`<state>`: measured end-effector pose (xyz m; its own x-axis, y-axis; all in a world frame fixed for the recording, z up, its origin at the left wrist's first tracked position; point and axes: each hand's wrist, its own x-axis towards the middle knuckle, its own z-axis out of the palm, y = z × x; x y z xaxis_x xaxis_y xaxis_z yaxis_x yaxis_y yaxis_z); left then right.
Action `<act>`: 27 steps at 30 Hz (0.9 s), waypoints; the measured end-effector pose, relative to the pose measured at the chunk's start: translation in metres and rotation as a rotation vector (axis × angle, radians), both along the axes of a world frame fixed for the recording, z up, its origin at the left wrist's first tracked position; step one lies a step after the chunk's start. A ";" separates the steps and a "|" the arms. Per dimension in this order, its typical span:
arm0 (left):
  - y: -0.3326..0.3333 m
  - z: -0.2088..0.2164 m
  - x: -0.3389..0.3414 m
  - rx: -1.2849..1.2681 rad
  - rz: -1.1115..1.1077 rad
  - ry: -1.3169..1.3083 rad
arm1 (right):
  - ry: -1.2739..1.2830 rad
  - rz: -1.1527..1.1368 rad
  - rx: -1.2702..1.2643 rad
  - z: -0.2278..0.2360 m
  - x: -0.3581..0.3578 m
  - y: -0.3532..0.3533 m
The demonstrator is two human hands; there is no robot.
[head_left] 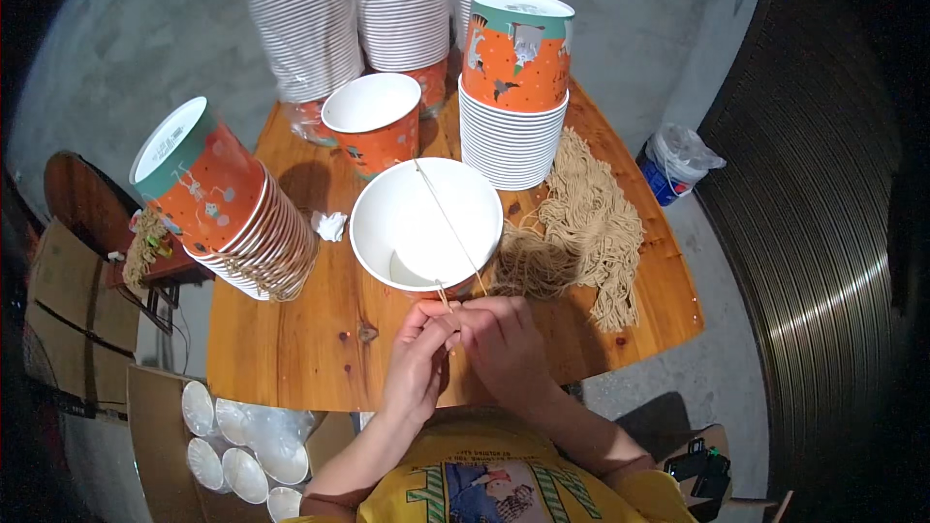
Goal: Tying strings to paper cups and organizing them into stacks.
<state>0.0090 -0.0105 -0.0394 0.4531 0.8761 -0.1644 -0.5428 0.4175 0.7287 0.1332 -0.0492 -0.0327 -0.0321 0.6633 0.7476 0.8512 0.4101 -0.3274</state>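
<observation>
And there on the far left, a cardboard box (160, 436) of white cups (244, 475) stood below the tabletop (320, 368); up at the left edge came a stack of upturned orange tubs (228, 196), green at the base, with loops of tan cord draped about its rims; just right of it lay a crumpled white tissue (330, 226); along the back edge rose the plastic-wrapped stacks (402, 5), and a single orange tub (373, 103) stood mouth up in front of them; then the centre of it all, an open tub (383, 223), white inside, upright between the middle of the tabletop and its front edge; a tan cord (448, 223) ran straight across its mouth from far rim to near, down to the fingers; the left hand (418, 353), close to the front edge, was nearly closed, pinching a strand at the near rim; the right hand (506, 344) pressed up against it, fingers bent in, closed on the cord too, its fingertips partly hidden; towards the back right corner stood another upturned stack (515, 97); and a heap of tan yarn (596, 223) sprawled along the right edge, with a lidless pail (675, 165) on the floor beyond!
</observation>
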 end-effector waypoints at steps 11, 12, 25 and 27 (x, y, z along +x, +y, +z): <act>0.003 0.008 -0.006 -0.089 -0.009 0.054 | -0.036 -0.086 0.006 -0.011 -0.008 -0.001; 0.003 0.010 -0.006 -0.091 -0.011 0.054 | -0.051 -0.074 -0.020 -0.011 -0.007 -0.002; 0.006 0.018 -0.008 -0.214 0.025 0.050 | -0.065 -0.066 -0.075 -0.010 -0.014 -0.001; 0.008 0.018 -0.009 -0.218 0.024 0.036 | -0.072 -0.051 -0.062 -0.015 -0.014 -0.001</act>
